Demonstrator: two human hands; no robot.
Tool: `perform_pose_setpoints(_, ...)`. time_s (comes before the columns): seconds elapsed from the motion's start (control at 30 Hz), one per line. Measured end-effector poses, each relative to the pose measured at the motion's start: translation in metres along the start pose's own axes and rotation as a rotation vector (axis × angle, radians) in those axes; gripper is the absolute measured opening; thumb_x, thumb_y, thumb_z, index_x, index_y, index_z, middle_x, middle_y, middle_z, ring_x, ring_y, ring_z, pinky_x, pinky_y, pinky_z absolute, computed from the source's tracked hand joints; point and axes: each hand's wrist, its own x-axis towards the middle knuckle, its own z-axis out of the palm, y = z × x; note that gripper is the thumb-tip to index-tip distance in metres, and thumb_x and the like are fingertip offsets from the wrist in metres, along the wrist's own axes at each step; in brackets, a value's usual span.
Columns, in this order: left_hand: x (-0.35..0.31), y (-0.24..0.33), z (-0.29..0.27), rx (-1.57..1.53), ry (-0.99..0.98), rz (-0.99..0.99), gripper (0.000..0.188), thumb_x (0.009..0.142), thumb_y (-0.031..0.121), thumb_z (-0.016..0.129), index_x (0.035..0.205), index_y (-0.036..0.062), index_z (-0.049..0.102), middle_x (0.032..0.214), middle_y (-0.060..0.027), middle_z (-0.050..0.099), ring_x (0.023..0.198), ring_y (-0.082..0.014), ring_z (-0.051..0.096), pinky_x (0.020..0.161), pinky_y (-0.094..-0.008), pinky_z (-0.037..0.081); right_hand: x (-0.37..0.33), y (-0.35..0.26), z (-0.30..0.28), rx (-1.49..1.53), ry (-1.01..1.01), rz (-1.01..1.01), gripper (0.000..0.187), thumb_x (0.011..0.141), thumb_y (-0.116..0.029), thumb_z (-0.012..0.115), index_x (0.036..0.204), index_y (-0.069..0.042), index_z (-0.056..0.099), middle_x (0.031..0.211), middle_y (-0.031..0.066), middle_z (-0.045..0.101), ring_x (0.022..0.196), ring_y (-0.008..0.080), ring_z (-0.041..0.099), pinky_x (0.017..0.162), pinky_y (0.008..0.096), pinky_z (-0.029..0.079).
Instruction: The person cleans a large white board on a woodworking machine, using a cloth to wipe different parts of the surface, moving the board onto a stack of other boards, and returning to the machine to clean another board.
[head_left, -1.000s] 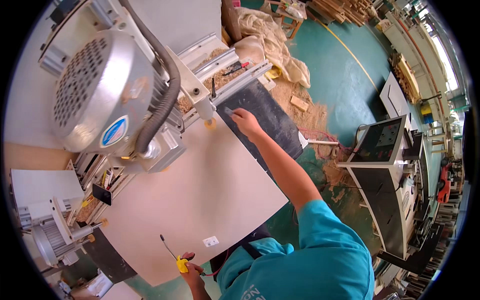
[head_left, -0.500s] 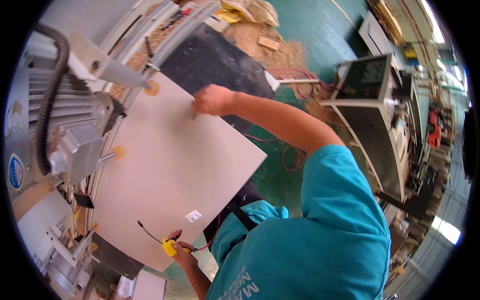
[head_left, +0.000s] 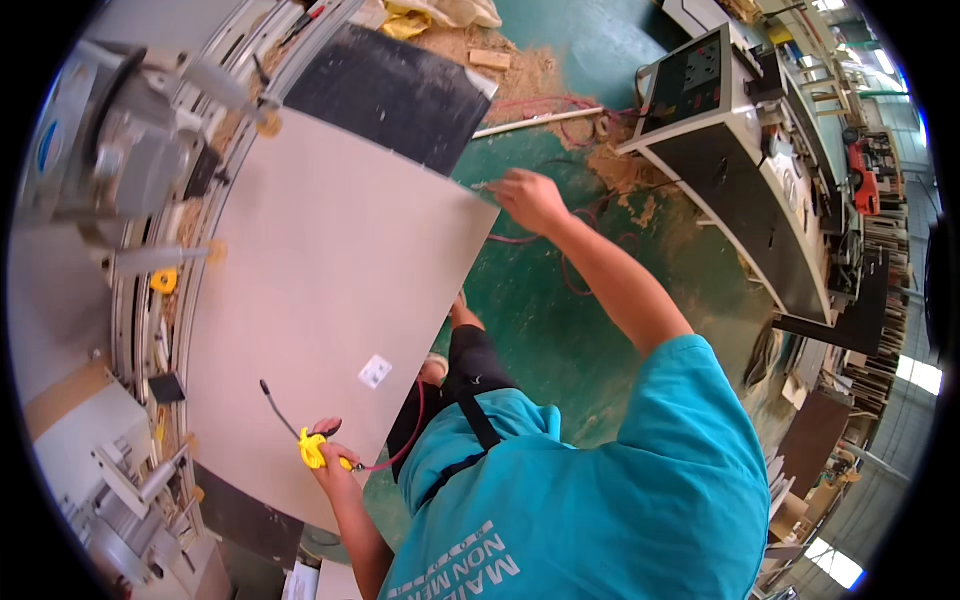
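A large pale panel [head_left: 320, 240] lies in front of me, with a small white label [head_left: 375, 371] on its near part. My left hand [head_left: 335, 455], closed, grips an air blow gun [head_left: 313, 449] wrapped in yellow, over the panel's near left part. Its thin dark nozzle points away, and a red hose [head_left: 418, 425] runs from it toward my body. At the panel's right corner, my right hand [head_left: 530, 200] is closed in a pinch on a small thin grey piece [head_left: 482, 187], too small to name.
A grey motor unit [head_left: 150, 160] and rollers [head_left: 225, 252] line the panel's left edge. Beyond it lies a dark board [head_left: 390, 95]. To the right stands a machine cabinet [head_left: 700, 130]; sawdust [head_left: 535, 75], a pale bar [head_left: 540, 122] and red hose lie on the green floor.
My right hand has moved right along the panel's edge, from over its surface to the corner. My left hand still holds the air blow gun. The view has shifted.
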Motion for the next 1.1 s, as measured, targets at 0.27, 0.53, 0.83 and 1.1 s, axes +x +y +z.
perform_pose_setpoints(0.27,-0.088,-0.073,-0.135,0.126,-0.043,0.134,0.048,0.104,0.040,0.040,0.131,-0.0005,0.045,0.117,-0.0155,0.062,0.051,-0.0065,0.048,0.048,-0.0208,0.038,-0.070,-0.087,0.034,-0.049,0.096,0.163,0.023,0.081,-0.013,0.057,0.096,-0.018,0.074,0.086,0.0067,0.064,0.082,0.0287,0.065,0.069,0.0410,0.054)
perform_pose_setpoints(0.53,-0.175,-0.110,-0.167,-0.096,0.246,0.019,0.041,0.105,0.036,0.038,0.126,0.0018,0.047,0.120,-0.0102,0.061,0.051,-0.0079,0.049,0.045,-0.0216,0.036,-0.219,-0.407,0.187,0.200,-0.069,-0.005,0.016,0.079,-0.010,0.056,0.092,-0.006,0.066,0.086,0.0134,0.063,0.074,0.0256,0.066,0.063,0.0382,0.056)
perform_pose_setpoints(0.83,-0.352,-0.214,-0.261,0.048,0.363,0.042,0.050,0.100,0.044,0.046,0.111,-0.0043,0.055,0.116,-0.0188,0.064,0.051,-0.0117,0.053,0.050,-0.0229,0.041,-0.208,-0.425,0.170,0.053,-0.015,0.191,0.019,0.087,-0.016,0.052,0.095,-0.007,0.066,0.088,0.0152,0.068,0.074,0.0330,0.068,0.063,0.0454,0.055)
perform_pose_setpoints(1.1,-0.426,-0.280,-0.357,-0.187,0.527,-0.038,0.045,0.100,0.039,0.047,0.122,-0.0010,0.049,0.116,-0.0133,0.064,0.050,-0.0104,0.054,0.047,-0.0230,0.039,-0.266,-0.537,0.216,0.078,0.021,0.027,0.013,0.088,-0.018,0.054,0.093,-0.012,0.064,0.085,0.0105,0.065,0.072,0.0294,0.067,0.059,0.0419,0.055)
